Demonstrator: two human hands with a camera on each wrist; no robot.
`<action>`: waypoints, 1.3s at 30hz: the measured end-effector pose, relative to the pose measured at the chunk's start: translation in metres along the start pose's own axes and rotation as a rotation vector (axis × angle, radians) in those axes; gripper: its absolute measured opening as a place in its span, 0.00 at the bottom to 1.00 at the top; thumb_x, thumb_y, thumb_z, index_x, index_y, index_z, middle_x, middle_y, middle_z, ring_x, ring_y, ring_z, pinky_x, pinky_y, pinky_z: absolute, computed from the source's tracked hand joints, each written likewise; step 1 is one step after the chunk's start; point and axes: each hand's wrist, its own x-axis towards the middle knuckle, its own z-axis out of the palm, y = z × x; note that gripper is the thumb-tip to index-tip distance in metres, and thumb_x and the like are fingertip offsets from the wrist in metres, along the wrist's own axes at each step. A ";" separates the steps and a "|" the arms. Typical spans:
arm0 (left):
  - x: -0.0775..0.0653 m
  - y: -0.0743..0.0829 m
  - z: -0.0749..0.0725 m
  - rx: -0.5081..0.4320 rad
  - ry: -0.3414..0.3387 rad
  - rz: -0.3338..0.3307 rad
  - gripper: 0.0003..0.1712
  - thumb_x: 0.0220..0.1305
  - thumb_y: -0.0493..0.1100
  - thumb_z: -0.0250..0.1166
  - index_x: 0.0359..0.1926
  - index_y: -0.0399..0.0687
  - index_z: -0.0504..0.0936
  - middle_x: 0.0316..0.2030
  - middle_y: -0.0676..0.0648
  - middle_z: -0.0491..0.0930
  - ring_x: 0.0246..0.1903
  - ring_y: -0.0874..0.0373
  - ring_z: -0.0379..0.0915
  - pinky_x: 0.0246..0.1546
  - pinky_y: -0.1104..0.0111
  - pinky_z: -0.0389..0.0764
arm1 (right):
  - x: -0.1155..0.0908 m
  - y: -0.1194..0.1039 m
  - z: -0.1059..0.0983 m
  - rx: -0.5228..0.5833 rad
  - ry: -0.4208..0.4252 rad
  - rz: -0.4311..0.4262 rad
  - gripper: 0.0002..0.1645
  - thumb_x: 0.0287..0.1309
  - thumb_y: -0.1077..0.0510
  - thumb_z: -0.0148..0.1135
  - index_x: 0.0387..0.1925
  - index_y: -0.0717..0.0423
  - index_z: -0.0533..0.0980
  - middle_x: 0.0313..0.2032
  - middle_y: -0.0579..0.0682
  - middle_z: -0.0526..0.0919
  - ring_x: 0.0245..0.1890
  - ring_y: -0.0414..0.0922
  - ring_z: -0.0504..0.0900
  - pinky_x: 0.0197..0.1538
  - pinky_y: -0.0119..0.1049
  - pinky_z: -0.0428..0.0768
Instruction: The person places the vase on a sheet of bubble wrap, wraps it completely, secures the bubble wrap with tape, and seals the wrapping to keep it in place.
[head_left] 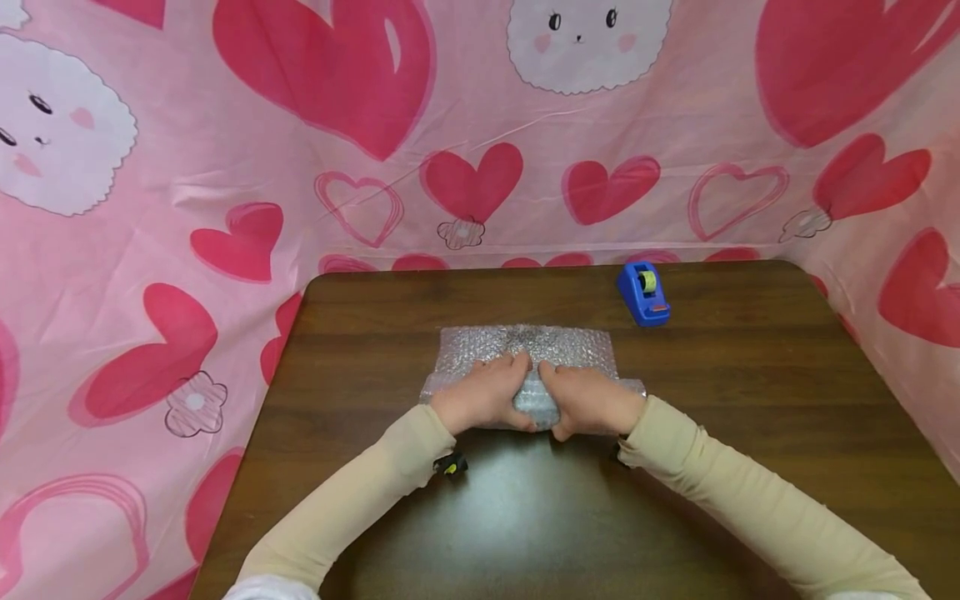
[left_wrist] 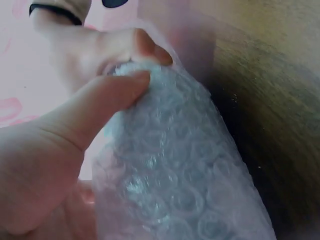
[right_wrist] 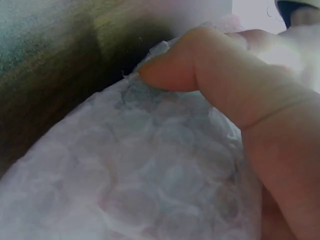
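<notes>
A sheet of clear bubble wrap (head_left: 540, 337) lies mid-table, its near part folded into a thick bundle (head_left: 536, 404) that looks pale blue-grey between the hands. What the bundle contains cannot be made out. My left hand (head_left: 487, 392) grips its left half, and my right hand (head_left: 588, 400) grips the right half, thumbs on the near side and fingers over the top. In the left wrist view, the left thumb (left_wrist: 115, 95) presses on the bubbled plastic (left_wrist: 175, 160). The right wrist view has the right thumb (right_wrist: 220, 75) bent against the wrap's edge (right_wrist: 130, 165).
A blue tape dispenser (head_left: 643, 293) with a roll of tape stands at the back right of the brown wooden table (head_left: 750, 358). Behind and beside the table hangs a pink cloth (head_left: 480, 100) with hearts. Dark wrist devices (head_left: 452, 464) sit under the sleeves.
</notes>
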 end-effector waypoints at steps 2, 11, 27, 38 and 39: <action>-0.001 0.003 0.002 0.060 0.003 0.007 0.43 0.55 0.59 0.79 0.61 0.42 0.70 0.51 0.44 0.80 0.52 0.51 0.77 0.54 0.45 0.77 | 0.002 0.001 -0.001 0.018 -0.033 0.022 0.57 0.43 0.53 0.84 0.68 0.70 0.63 0.47 0.58 0.82 0.39 0.48 0.81 0.47 0.50 0.83; -0.004 0.008 0.012 0.248 0.058 0.015 0.52 0.55 0.67 0.75 0.69 0.39 0.67 0.55 0.39 0.80 0.53 0.45 0.78 0.53 0.46 0.78 | 0.008 0.006 -0.007 0.109 -0.098 0.019 0.52 0.43 0.57 0.84 0.65 0.67 0.63 0.44 0.54 0.82 0.39 0.46 0.81 0.48 0.46 0.83; 0.012 -0.002 0.006 -0.016 -0.002 -0.027 0.49 0.46 0.60 0.83 0.58 0.45 0.65 0.39 0.44 0.85 0.39 0.51 0.84 0.41 0.54 0.83 | 0.013 0.010 -0.012 0.146 -0.138 -0.024 0.50 0.41 0.59 0.81 0.63 0.69 0.63 0.42 0.55 0.82 0.39 0.46 0.81 0.48 0.45 0.83; 0.014 -0.003 0.007 -0.043 -0.054 -0.039 0.50 0.47 0.59 0.83 0.63 0.49 0.64 0.42 0.45 0.85 0.39 0.54 0.82 0.41 0.57 0.83 | 0.006 0.012 -0.013 0.116 -0.105 -0.047 0.56 0.46 0.51 0.80 0.68 0.72 0.61 0.46 0.58 0.82 0.40 0.48 0.82 0.47 0.46 0.83; 0.015 -0.002 0.007 -0.038 -0.057 -0.041 0.51 0.47 0.59 0.82 0.65 0.49 0.64 0.44 0.45 0.85 0.41 0.54 0.83 0.43 0.57 0.83 | 0.004 0.011 -0.013 0.083 -0.087 -0.031 0.60 0.47 0.48 0.81 0.71 0.72 0.59 0.49 0.60 0.82 0.43 0.50 0.82 0.50 0.50 0.82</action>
